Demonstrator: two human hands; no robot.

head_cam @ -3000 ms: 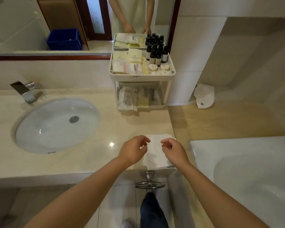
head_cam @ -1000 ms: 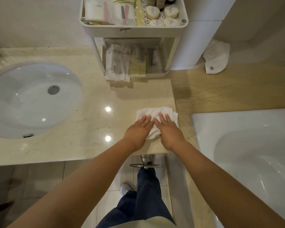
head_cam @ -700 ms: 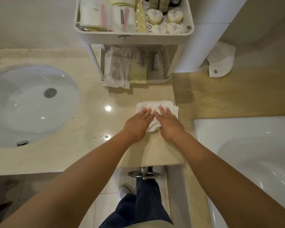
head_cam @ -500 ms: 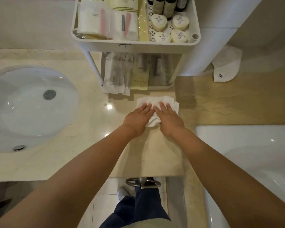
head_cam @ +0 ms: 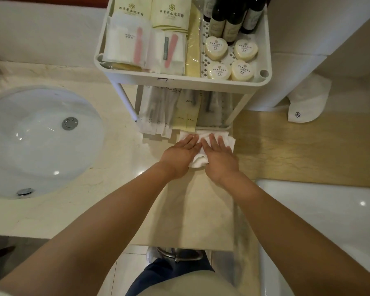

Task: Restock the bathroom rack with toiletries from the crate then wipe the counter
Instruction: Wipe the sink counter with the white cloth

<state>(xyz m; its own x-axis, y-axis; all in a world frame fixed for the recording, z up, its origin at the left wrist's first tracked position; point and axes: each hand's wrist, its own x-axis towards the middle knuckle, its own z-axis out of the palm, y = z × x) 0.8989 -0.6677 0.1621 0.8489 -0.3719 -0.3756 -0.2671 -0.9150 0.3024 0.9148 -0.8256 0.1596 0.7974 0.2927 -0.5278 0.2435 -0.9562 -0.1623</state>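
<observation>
A folded white cloth (head_cam: 203,136) lies on the beige marble counter (head_cam: 115,189), its far edge at the foot of the white two-tier rack (head_cam: 179,79). My left hand (head_cam: 181,153) and my right hand (head_cam: 219,155) press flat on the cloth side by side, fingers straight and pointing toward the rack. The rack's top tier holds white and yellow packets, heart-shaped soaps (head_cam: 215,48) and dark bottles (head_cam: 231,18). Its lower tier holds wrapped sachets (head_cam: 169,112).
A white oval sink (head_cam: 36,142) is sunk in the counter at left. A white bathtub (head_cam: 329,231) sits at lower right behind a tan ledge (head_cam: 308,150). A folded white towel with a flower logo (head_cam: 305,103) lies on that ledge. A metal ring (head_cam: 177,256) hangs under the counter's front edge.
Both hands went from pinching the cloth near the counter's front edge to pressing flat on it, and have pushed it away from me up to the rack's base.
</observation>
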